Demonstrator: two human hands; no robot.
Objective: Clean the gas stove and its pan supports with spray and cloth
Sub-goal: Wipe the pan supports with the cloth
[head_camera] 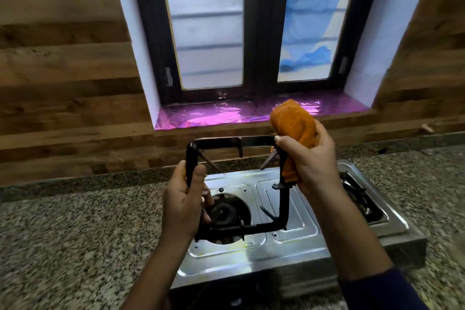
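Observation:
A square black pan support (283,206) is lifted off and held tilted above the steel gas stove (289,246). My left hand (182,206) grips its left side. My right hand (308,163) holds a bunched orange cloth (293,122) and presses it around the support's upper right corner. Below the raised frame lies the bare left burner (225,212). A second pan support (357,194) still sits on the right burner, partly hidden by my right forearm. No spray bottle is in view.
The stove stands on a speckled granite counter (75,246). Behind it runs a wood-pattern wall (63,83) and a dark-framed window with a shiny purple sill (214,114).

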